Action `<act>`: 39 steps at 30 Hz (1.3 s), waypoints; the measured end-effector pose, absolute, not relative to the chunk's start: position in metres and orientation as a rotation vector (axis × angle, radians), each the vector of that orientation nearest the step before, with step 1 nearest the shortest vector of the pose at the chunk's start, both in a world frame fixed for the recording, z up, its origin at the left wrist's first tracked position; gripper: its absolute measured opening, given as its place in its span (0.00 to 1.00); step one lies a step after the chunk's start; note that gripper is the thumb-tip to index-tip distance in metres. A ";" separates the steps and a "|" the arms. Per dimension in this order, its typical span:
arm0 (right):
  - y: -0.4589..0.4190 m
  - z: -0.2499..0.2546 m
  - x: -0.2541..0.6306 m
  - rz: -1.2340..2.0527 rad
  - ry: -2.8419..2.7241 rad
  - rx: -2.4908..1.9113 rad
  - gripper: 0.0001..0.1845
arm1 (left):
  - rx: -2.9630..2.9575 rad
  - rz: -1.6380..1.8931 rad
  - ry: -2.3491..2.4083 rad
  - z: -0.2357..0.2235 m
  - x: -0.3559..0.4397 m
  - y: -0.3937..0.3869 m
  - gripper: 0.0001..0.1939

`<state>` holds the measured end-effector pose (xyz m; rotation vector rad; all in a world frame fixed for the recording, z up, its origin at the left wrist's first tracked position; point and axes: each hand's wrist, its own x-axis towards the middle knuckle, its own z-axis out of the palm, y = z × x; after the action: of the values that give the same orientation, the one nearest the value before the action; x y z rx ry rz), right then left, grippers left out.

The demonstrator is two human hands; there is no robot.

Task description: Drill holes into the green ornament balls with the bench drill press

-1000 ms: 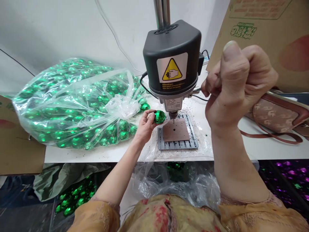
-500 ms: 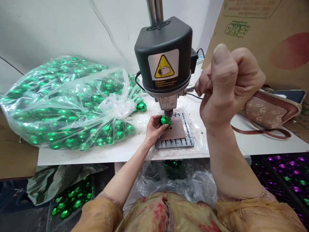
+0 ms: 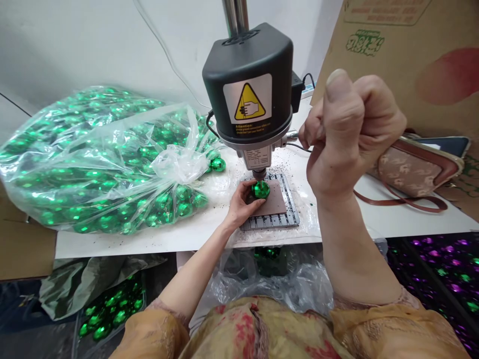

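Note:
Under the chuck (image 3: 259, 174) of a black bench drill press (image 3: 247, 85), a shiny green faceted ball (image 3: 261, 189) sits on a brownish square board (image 3: 276, 198). My left hand (image 3: 242, 202) grips this ball from the left, thumb in front and fingers behind. The board rests on the slotted metal base (image 3: 290, 212) of the machine. To the right of the drill head, my right hand (image 3: 348, 134) is raised in a fist at the end of the metal feed lever (image 3: 291, 135). The part of the lever inside the fist is hidden.
A big clear plastic bag (image 3: 112, 164) of green balls fills the table's left side, with a loose ball (image 3: 217, 164) beside it. At right are a patterned purse (image 3: 415, 167) and a cardboard box (image 3: 396, 65). Below stands a tub of green balls (image 3: 112, 309). Dark shavings dot the white table (image 3: 149, 243).
My left hand has shifted the green ball slightly right and toward me, over the hole in the board and below the chuck. My right fist stays at the lever.

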<state>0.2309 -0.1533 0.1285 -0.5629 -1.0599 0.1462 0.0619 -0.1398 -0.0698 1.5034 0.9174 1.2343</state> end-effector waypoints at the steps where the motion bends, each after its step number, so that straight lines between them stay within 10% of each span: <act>1: -0.153 0.128 0.231 0.152 -1.058 -0.558 0.28 | 1.523 1.234 0.927 -0.069 0.063 -0.141 0.34; 39: -0.153 0.086 0.231 0.054 -1.052 -0.381 0.30 | 1.546 1.258 1.004 -0.069 0.073 -0.155 0.32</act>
<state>0.2309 -0.1525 0.0863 -0.3806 -1.0521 0.0543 0.0726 -0.1547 -0.0693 1.5459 1.0039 1.2584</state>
